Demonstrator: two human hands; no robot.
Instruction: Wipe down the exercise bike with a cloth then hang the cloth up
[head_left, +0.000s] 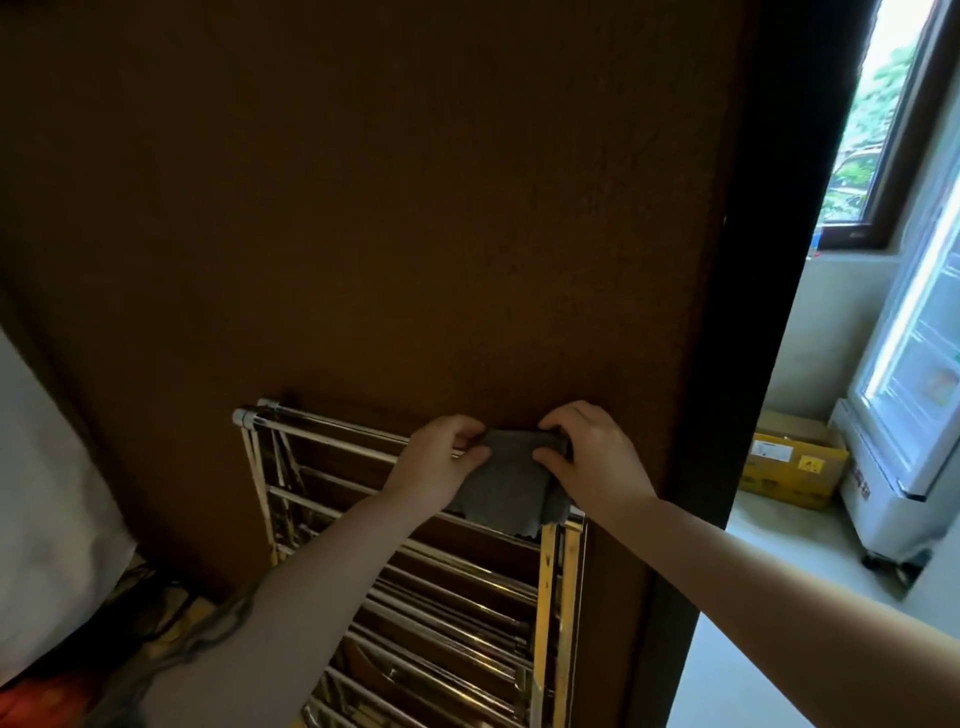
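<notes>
A grey cloth (506, 480) is draped over the top rail of a folded metal drying rack (322, 439) that leans against a brown wall. My left hand (441, 457) pinches the cloth's left edge at the rail. My right hand (592, 457) grips the right edge, fingers curled over the top. The cloth's lower part hangs down in front of the rack. The exercise bike is out of view.
The brown wall (389, 208) fills most of the view. A dark door frame (748, 312) stands to the right. Beyond it are a glass-door fridge (914, 389), a yellow cardboard box (789, 462) and a window (883, 130). White fabric (47, 493) lies at left.
</notes>
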